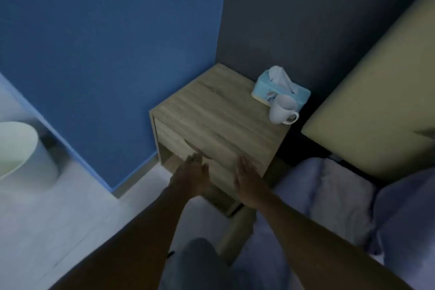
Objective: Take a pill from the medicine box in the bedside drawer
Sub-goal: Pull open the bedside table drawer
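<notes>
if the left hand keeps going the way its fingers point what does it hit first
Most likely the drawer front of the bedside table; the left hand has its fingertips right at it, though depth is unclear.

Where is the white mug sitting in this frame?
In the head view the white mug stands upright at the right edge of the wooden bedside cabinet, directly in front of the blue tissue box, beside the bed's headboard.
</notes>
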`<state>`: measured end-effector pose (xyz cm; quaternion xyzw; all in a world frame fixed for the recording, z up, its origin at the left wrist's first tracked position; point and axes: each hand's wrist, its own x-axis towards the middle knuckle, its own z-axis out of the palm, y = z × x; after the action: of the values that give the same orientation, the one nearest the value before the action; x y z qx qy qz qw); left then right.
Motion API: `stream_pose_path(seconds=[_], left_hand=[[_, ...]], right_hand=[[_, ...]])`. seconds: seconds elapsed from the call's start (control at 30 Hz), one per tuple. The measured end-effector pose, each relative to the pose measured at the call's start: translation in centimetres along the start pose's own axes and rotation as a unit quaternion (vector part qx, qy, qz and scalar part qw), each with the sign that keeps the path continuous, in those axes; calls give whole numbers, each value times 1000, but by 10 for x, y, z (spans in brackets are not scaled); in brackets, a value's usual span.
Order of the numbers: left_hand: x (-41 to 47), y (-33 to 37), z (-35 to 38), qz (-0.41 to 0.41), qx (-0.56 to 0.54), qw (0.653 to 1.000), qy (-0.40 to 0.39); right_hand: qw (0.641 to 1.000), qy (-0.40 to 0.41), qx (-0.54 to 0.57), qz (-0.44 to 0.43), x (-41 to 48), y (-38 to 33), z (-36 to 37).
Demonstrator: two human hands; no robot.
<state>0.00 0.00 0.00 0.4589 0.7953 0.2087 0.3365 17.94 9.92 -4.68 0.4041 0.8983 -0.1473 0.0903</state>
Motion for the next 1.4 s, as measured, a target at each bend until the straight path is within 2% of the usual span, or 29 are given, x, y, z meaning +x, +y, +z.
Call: stream_pose_path(seconds=[0.13,0.37,0.53,0.67,0.87,0.97,1.23,1.4], left_hand=[[-8,2,23,-14,-43,999,-12],[35,-14,38,-63,-138,988,22],[67,-30,43,-141,-234,960,57],[88,-36,52,-173,-283,939,92],[105,-37,73,-144,-353,916,128],[113,-39,78,-132,-369,908,150],[121,-33,79,-118,-392,900,148],[117,-34,79,-119,-373,911,128]], right_hand=[[1000,23,-7,-17,-11,14,20],[996,85,-9,-30,34,26,25],[991,136,-16,-13,56,21,28],[986,164,-30,-6,56,21,33],[985,164,-6,-42,50,30,37],[982,179,-36,-46,33,43,42],[981,185,-52,-15,27,46,49],[982,184,-40,-18,30,46,47]])
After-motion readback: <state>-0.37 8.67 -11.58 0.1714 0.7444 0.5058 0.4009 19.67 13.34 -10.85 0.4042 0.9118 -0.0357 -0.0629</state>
